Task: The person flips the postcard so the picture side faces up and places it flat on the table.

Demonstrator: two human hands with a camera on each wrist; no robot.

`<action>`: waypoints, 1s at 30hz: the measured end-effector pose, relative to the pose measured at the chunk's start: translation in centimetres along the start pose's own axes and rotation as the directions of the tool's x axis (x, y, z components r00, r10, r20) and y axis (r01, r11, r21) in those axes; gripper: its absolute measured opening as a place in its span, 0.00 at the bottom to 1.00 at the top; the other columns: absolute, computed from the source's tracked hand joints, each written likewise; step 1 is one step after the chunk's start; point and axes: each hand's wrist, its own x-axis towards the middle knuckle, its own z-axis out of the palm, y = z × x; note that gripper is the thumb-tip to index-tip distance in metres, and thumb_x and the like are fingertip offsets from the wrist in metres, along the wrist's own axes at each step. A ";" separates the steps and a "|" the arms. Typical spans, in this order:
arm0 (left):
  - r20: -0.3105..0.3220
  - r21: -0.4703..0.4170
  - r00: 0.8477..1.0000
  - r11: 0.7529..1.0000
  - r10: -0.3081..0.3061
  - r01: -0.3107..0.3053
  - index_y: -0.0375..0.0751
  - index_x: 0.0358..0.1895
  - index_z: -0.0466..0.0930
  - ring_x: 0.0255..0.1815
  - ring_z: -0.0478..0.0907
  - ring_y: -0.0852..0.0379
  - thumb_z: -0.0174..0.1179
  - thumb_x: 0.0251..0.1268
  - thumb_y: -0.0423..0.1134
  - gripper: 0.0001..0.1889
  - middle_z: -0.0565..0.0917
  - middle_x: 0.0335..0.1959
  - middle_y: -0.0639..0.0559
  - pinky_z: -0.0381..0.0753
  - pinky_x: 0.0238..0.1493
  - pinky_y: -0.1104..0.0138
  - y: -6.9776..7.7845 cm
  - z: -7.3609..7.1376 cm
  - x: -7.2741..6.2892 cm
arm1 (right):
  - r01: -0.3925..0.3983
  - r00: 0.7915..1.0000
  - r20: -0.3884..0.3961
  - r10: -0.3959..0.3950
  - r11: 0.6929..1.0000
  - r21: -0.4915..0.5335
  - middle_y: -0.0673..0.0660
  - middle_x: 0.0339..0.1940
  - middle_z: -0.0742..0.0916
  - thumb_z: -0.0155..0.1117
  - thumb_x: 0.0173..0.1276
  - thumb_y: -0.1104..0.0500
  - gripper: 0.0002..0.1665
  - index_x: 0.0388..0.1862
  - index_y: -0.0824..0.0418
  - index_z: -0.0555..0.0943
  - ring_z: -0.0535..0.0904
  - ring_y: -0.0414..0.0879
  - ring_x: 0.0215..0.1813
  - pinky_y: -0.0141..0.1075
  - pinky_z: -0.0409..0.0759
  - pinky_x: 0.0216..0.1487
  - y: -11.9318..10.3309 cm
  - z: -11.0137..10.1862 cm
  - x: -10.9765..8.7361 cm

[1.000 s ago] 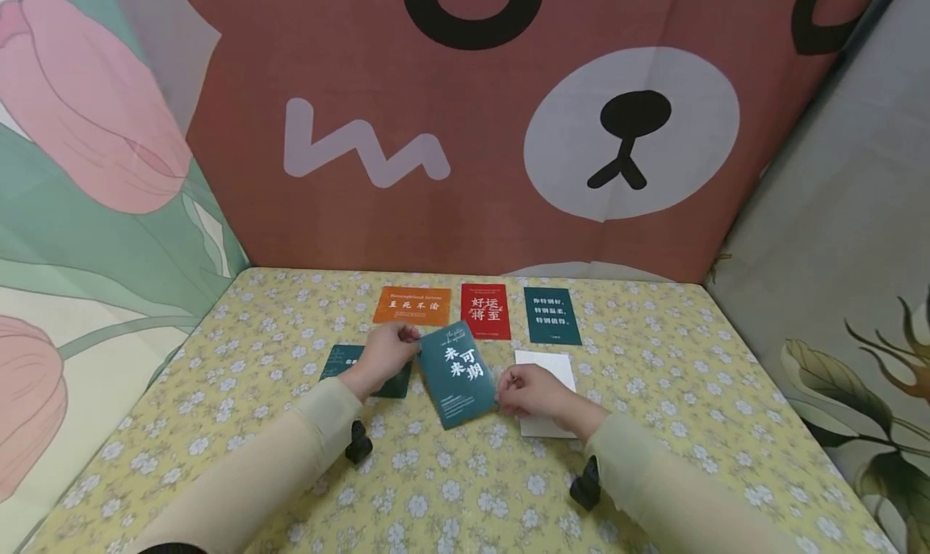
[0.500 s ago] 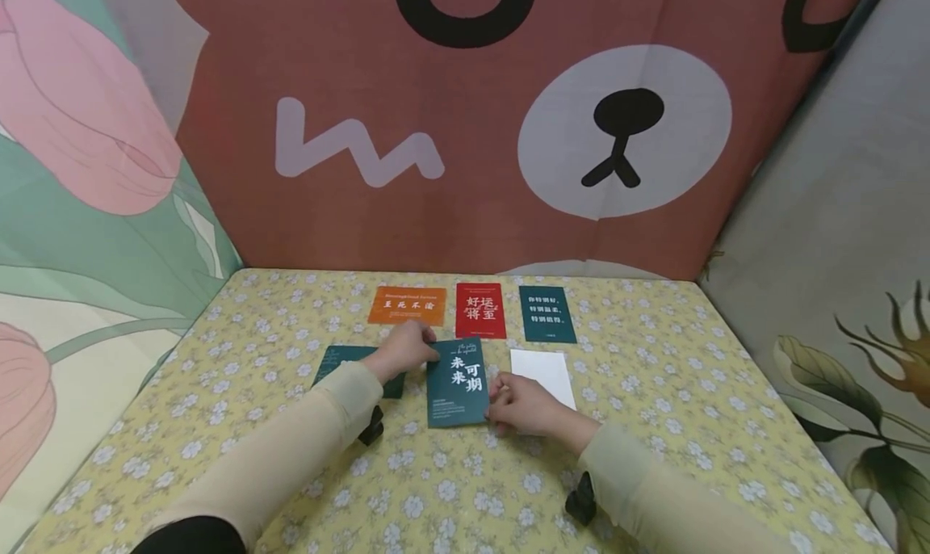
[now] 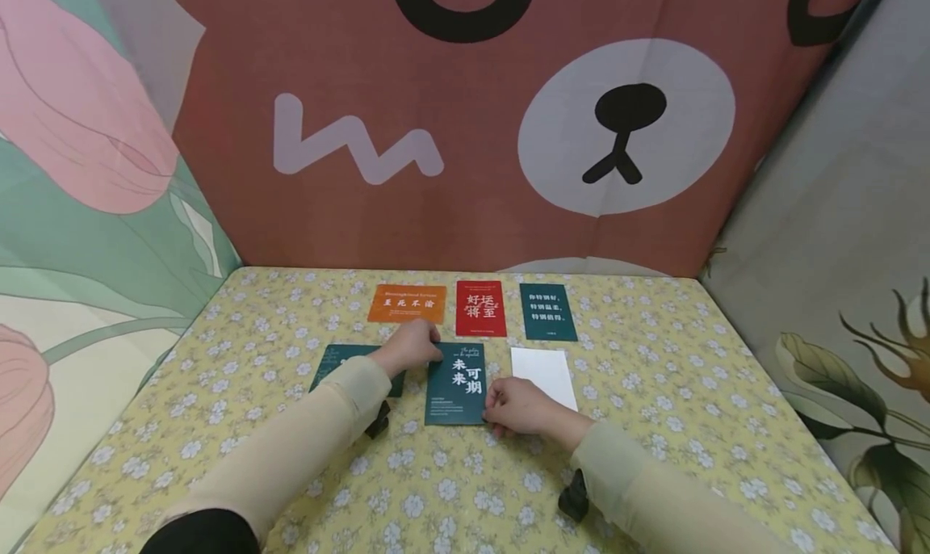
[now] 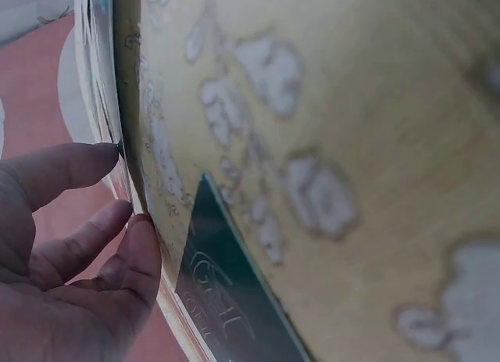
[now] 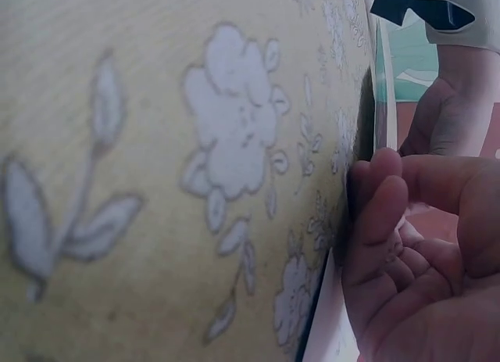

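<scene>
A dark green card (image 3: 454,396) with white characters lies square at the middle of the near row, flat or almost flat on the cloth. My left hand (image 3: 409,346) pinches its upper left corner. At its lower right edge, my right hand (image 3: 519,406) pinches the card with thumb and forefinger. Under the left forearm another green card (image 3: 341,360) is partly covered; its corner also shows in the left wrist view as a green card (image 4: 226,284). A blank white card (image 3: 541,370) lies partly beneath the right hand.
Along the far row lie an orange card (image 3: 408,304), a red card (image 3: 480,308) and a green card (image 3: 548,312). A yellow floral cloth (image 3: 465,497) covers the table. Behind it stands a brown bear-print curtain (image 3: 363,215).
The held green card has turned from a tilt to upright alignment and come down towards the cloth. Both hands have moved with it and still hold it.
</scene>
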 end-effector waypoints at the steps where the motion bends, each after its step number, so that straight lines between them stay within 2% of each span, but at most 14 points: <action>1: 0.003 0.007 1.000 1.000 0.006 -0.006 0.32 0.49 0.84 0.39 0.79 0.52 0.71 0.65 0.35 0.13 0.85 0.42 0.45 0.83 0.48 0.57 0.0 0.0 0.0 | 0.002 1.000 0.002 -0.002 1.000 -0.008 0.53 0.20 0.84 0.66 0.72 0.65 0.10 0.29 0.61 0.78 0.82 0.43 0.23 0.33 0.79 0.26 -0.1 0.0 0.0; 8: 0.016 0.040 1.000 0.999 0.024 -0.025 0.34 0.43 0.85 0.35 0.78 0.52 0.70 0.65 0.34 0.08 0.83 0.35 0.48 0.81 0.41 0.60 0.2 -0.1 0.0 | -0.007 1.000 0.004 0.007 0.998 -0.068 0.53 0.20 0.84 0.66 0.72 0.64 0.10 0.29 0.60 0.78 0.81 0.43 0.23 0.33 0.78 0.26 -0.5 0.2 0.0; 13: 0.005 0.050 0.999 0.998 0.046 -0.046 0.33 0.41 0.85 0.32 0.76 0.53 0.69 0.66 0.32 0.06 0.82 0.33 0.48 0.79 0.37 0.61 0.0 0.2 0.0 | -0.016 1.000 0.003 0.017 0.995 -0.099 0.53 0.20 0.84 0.67 0.71 0.64 0.10 0.29 0.60 0.78 0.81 0.44 0.23 0.34 0.78 0.26 -0.5 0.3 0.2; 23: -0.010 0.046 0.997 0.996 0.075 -0.074 0.32 0.42 0.84 0.33 0.76 0.52 0.68 0.66 0.32 0.07 0.82 0.35 0.46 0.80 0.39 0.59 0.2 0.5 0.0 | -0.006 1.000 -0.005 0.005 0.996 -0.088 0.52 0.21 0.84 0.67 0.69 0.65 0.08 0.30 0.60 0.78 0.79 0.44 0.24 0.34 0.78 0.27 -0.2 0.0 0.0; 26: -0.020 0.037 0.997 0.996 0.081 -0.080 0.30 0.47 0.83 0.37 0.79 0.51 0.68 0.67 0.34 0.11 0.85 0.41 0.43 0.83 0.44 0.57 0.2 0.7 -0.1 | 0.002 1.000 -0.003 -0.002 0.998 -0.059 0.52 0.22 0.84 0.67 0.69 0.65 0.07 0.31 0.60 0.79 0.80 0.44 0.25 0.34 0.79 0.28 -0.3 -0.3 -0.4; 30: -0.051 -0.011 0.997 0.998 0.065 -0.065 0.29 0.58 0.80 0.45 0.81 0.49 0.67 0.69 0.38 0.20 0.84 0.52 0.40 0.83 0.52 0.53 0.5 0.9 -0.6 | 0.030 0.999 -0.015 -0.031 0.999 -0.040 0.53 0.22 0.84 0.66 0.71 0.64 0.06 0.32 0.60 0.80 0.80 0.44 0.25 0.36 0.80 0.30 -0.2 -0.8 -0.9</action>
